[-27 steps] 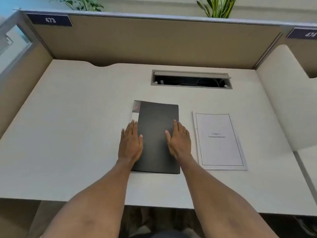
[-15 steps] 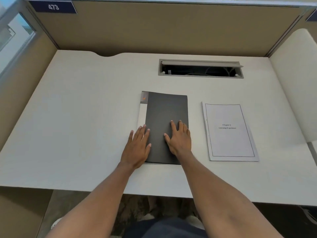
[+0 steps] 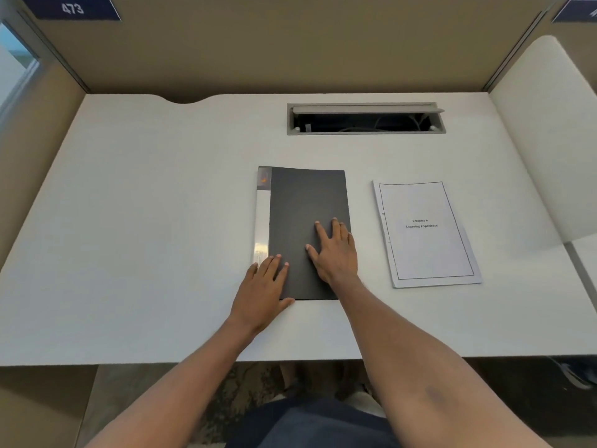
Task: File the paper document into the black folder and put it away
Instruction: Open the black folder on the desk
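Observation:
The black folder point(image 3: 305, 205) lies closed and flat in the middle of the white desk point(image 3: 145, 221), with a pale strip along its left spine. My left hand point(image 3: 263, 291) rests flat over the folder's near left corner, fingers together. My right hand point(image 3: 334, 252) lies flat on the cover near its right edge, fingers spread. The paper document point(image 3: 424, 234), a white sheet with a black border and a printed title, lies flat on the desk to the right of the folder, untouched.
A grey cable slot point(image 3: 366, 119) is cut into the desk behind the folder. Tan partition walls point(image 3: 274, 43) enclose the desk at the back and left, and a white curved panel point(image 3: 546, 130) stands on the right. The desk's front edge is close to my body.
My left hand has slid back toward me to the folder's near left corner. My right hand has stayed on the cover near the right edge. The camera has tilted down.

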The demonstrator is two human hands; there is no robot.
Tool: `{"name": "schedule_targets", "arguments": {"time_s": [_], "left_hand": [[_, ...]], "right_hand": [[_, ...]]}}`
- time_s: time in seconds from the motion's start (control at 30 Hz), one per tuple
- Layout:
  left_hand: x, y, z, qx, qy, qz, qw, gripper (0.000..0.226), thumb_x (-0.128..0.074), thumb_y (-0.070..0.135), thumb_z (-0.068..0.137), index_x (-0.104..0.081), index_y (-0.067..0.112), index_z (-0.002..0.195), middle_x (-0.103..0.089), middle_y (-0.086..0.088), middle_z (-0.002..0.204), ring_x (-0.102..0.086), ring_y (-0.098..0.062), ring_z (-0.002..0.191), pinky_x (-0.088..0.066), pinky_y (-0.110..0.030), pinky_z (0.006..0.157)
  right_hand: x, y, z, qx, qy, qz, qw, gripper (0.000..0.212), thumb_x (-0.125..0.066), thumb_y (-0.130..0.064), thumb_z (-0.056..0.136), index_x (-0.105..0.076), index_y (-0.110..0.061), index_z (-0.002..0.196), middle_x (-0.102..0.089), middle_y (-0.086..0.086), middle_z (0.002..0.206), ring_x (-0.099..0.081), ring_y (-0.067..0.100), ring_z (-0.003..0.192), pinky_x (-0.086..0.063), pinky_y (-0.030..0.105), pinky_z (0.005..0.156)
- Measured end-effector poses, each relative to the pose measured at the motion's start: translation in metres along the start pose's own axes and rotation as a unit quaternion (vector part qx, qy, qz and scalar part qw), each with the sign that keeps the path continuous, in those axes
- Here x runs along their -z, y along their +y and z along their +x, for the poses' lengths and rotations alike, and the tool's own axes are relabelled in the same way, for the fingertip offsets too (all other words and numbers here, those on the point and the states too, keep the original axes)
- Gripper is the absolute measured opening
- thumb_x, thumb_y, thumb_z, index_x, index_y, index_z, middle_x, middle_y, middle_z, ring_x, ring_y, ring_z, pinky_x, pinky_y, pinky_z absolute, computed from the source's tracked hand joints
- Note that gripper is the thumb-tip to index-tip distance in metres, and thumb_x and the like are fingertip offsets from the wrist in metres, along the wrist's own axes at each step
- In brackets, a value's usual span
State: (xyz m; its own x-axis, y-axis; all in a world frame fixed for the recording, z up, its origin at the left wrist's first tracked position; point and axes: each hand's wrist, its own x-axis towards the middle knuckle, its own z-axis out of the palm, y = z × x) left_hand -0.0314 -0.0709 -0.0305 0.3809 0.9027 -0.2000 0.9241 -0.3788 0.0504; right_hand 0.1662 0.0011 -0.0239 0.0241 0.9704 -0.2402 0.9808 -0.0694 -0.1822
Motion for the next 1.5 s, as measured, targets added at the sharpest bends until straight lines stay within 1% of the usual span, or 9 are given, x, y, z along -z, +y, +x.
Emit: {"name": "schedule_targets", "arguments": {"time_s": [0.2, 0.5, 0.6, 0.7, 0.9, 1.03, 1.17, 1.37, 1.5], "left_hand": [[0.003, -0.001, -0.006, -0.087, 0.044, 0.086, 0.992, 0.065, -0.062, 0.051, 0.095, -0.062, 0.0, 0.136, -0.063, -0.022, 0.139, -0.065, -0.037, 0.123, -0.06, -0.048, 0.094], [0.005, -0.012, -0.019, -0.159, 0.133, 0.064, 0.976, 0.055, -0.033, 0.03, 0.11, -0.035, -0.001, 0.156, -0.053, -0.018, 0.151, -0.065, -0.042, 0.124, -0.064, -0.044, 0.084], [0.012, -0.016, -0.026, -0.138, 0.185, -0.042, 0.972, 0.068, -0.059, 0.021, 0.098, -0.031, 0.001, 0.157, -0.055, -0.016, 0.149, -0.072, -0.022, 0.067, -0.049, -0.014, 0.055], [0.011, -0.017, -0.037, -0.066, 0.181, -0.178, 0.965, 0.085, -0.067, 0.01, 0.093, -0.017, 0.012, 0.161, -0.047, -0.012, 0.153, -0.044, -0.01, 0.044, -0.046, -0.016, 0.045], [0.02, -0.017, -0.059, 0.109, 0.197, -0.409, 0.884, 0.059, -0.043, 0.017, 0.096, -0.029, 0.028, 0.152, -0.053, -0.003, 0.134, -0.063, -0.005, 0.074, -0.048, -0.009, 0.056], [0.039, -0.013, -0.07, 0.183, 0.254, -0.481, 0.819, 0.051, -0.05, 0.02, 0.099, -0.04, 0.024, 0.149, -0.057, -0.002, 0.139, -0.058, 0.006, 0.113, -0.049, -0.002, 0.084], [0.077, -0.015, -0.081, 0.208, 0.349, -0.475, 0.781, 0.066, -0.064, 0.016, 0.096, -0.033, 0.028, 0.154, -0.054, 0.015, 0.137, -0.062, 0.003, 0.116, -0.052, -0.005, 0.085], [0.131, -0.041, -0.093, 0.212, 0.382, -0.378, 0.816, 0.079, -0.071, 0.008, 0.093, -0.03, 0.028, 0.156, -0.054, 0.005, 0.143, -0.063, -0.009, 0.108, -0.052, -0.004, 0.081], [0.146, -0.068, -0.093, 0.221, 0.335, -0.271, 0.875, 0.062, -0.071, 0.004, 0.092, -0.05, 0.019, 0.149, -0.055, -0.006, 0.141, -0.061, -0.016, 0.117, -0.053, -0.03, 0.096]], "right_hand": [[0.014, 0.013, 0.005, 0.012, 0.028, 0.038, 0.999, 0.061, -0.033, -0.055, 0.103, -0.032, -0.024, 0.156, -0.033, 0.012, 0.161, -0.032, 0.03, 0.148, -0.026, 0.043, 0.123], [0.046, 0.063, 0.018, -0.119, 0.192, 0.288, 0.93, 0.036, -0.033, -0.031, 0.107, -0.058, -0.014, 0.125, -0.059, 0.009, 0.128, -0.052, 0.031, 0.119, -0.044, 0.043, 0.097], [0.04, 0.061, 0.01, -0.117, 0.181, 0.279, 0.936, 0.035, -0.033, -0.025, 0.107, -0.057, -0.013, 0.13, -0.058, 0.008, 0.132, -0.051, 0.028, 0.124, -0.043, 0.04, 0.099], [0.031, 0.031, 0.002, -0.04, 0.108, 0.214, 0.97, 0.041, -0.043, -0.023, 0.103, -0.049, -0.011, 0.142, -0.051, 0.01, 0.143, -0.048, 0.029, 0.131, -0.046, 0.042, 0.102], [0.011, -0.054, -0.008, 0.1, -0.022, 0.044, 0.994, 0.084, -0.06, -0.055, 0.092, -0.025, -0.016, 0.158, -0.024, 0.011, 0.165, -0.029, 0.031, 0.149, -0.032, 0.043, 0.119], [-0.003, -0.066, -0.01, 0.091, -0.079, -0.034, 0.992, 0.098, -0.06, -0.066, 0.088, -0.013, -0.021, 0.162, -0.008, 0.011, 0.17, -0.01, 0.031, 0.156, -0.017, 0.046, 0.126], [-0.004, -0.065, -0.011, 0.091, -0.084, -0.037, 0.992, 0.098, -0.058, -0.067, 0.089, -0.01, -0.022, 0.162, -0.003, 0.009, 0.171, -0.005, 0.029, 0.158, -0.014, 0.046, 0.128], [0.0, -0.067, -0.012, 0.086, -0.083, -0.031, 0.992, 0.099, -0.06, -0.067, 0.088, -0.012, -0.023, 0.162, -0.005, 0.009, 0.171, -0.006, 0.03, 0.158, -0.016, 0.046, 0.128], [0.002, -0.067, -0.012, 0.078, -0.083, -0.026, 0.993, 0.099, -0.063, -0.066, 0.086, -0.014, -0.024, 0.162, -0.007, 0.008, 0.17, -0.008, 0.029, 0.158, -0.017, 0.045, 0.127]]}}
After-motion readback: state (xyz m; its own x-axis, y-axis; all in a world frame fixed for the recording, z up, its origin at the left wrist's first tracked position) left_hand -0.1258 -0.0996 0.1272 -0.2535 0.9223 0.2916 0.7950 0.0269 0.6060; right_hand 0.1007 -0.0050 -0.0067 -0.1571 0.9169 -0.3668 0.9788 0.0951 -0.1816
